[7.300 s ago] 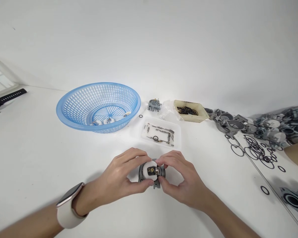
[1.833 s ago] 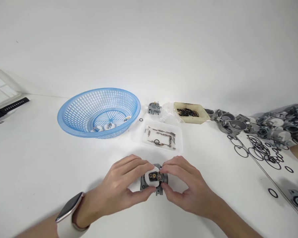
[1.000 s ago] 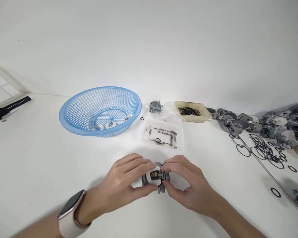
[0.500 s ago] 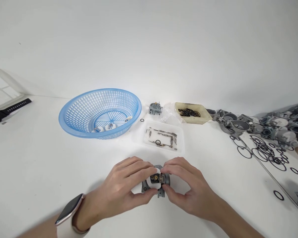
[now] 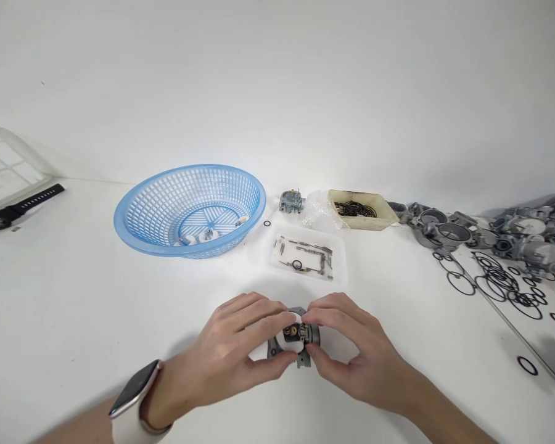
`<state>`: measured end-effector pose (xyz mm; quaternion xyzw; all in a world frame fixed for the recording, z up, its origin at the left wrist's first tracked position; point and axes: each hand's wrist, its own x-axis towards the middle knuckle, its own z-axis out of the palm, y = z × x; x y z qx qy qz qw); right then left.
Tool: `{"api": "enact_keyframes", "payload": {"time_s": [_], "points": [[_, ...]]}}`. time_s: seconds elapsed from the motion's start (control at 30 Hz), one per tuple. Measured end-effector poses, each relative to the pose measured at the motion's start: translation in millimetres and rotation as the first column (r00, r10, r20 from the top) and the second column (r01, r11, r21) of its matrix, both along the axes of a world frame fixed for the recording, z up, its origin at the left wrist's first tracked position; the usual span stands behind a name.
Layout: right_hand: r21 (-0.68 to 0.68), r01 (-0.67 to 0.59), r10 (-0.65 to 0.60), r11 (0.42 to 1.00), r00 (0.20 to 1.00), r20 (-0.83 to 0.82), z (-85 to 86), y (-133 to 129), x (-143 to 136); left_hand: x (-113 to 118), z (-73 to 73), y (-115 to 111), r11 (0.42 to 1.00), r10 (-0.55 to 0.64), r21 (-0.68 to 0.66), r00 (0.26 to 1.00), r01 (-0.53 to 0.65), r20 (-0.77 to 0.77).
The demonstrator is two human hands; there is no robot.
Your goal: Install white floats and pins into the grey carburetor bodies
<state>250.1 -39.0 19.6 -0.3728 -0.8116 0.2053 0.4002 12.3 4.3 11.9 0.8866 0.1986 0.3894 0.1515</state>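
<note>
A grey metal carburetor body [image 5: 315, 335] lies on the table in front of me, its brass jets facing up. A white C-shaped float [image 5: 292, 346] sits in it around the jets. My left hand [image 5: 243, 339] grips the float from the left, fingertips at its far side and thumb at its near side. On the right, my right hand [image 5: 356, 345] has thumb and forefinger closed about the carburetor body near the float's hinge. Whether a small pin is between those fingertips, I cannot tell.
Beyond my hands are a white tray [image 5: 340, 265] of small pins and a blue basket [image 5: 120, 222] with white floats. Another carburetor [image 5: 291, 201] stands behind the tray, beside a cream box [image 5: 383, 219] of black rings. Carburetor bodies [image 5: 453, 234] and O-rings [image 5: 527, 365] lie at right.
The whole view has shifted slightly, so things appear a little further right. Both hands keep nearly the same hold on the carburetor and float.
</note>
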Motion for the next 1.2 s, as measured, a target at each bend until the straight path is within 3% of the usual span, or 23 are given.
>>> {"api": "enact_keyframes", "payload": {"time_s": [1.2], "points": [[0.004, -0.027, 0.027, 1.000, 1.000, -0.004, -0.9, 1.9, 1.0, -1.4, -3.1, -2.0, 0.999, 0.042, 0.030, 0.999, -0.042, -0.019]]}}
